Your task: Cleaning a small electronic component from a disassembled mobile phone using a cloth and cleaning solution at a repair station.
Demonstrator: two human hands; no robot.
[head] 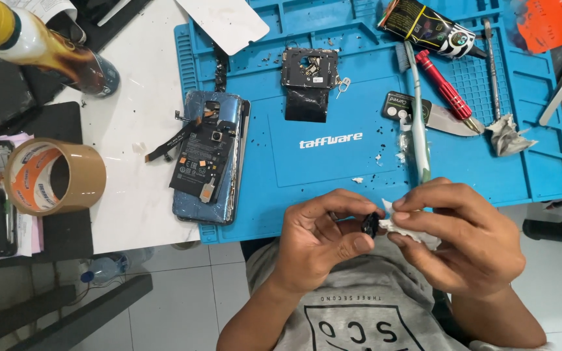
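Black and small, the part (370, 224) sat between the two hands, just below the near edge of the blue mat (333, 162) and above the person's grey shirt. The left hand (323, 237) held it pinched between the thumb and the bent forefinger, the fingers nearly closed around it. The right hand (453, 237) pressed a crumpled white tissue (403, 229) against the part, with its fingers also closed, gripping the tissue tightly. It seemed that the part was being wiped, and I judged this cleaning was in the middle, because the part was not yet back in any device.

On the mat, the opened phone (209, 156) lay with its back cover off and its inner boards showing, a loose flex cable beside it. Farther up lay a separate black frame piece (309, 78), so the disassembly looked already done and the reassembly not begun. A white toothbrush (417, 123), a red screwdriver (442, 83) and a glue tube (427, 27) lay to the right. A roll of brown tape (53, 177) stood on the white table at the left.
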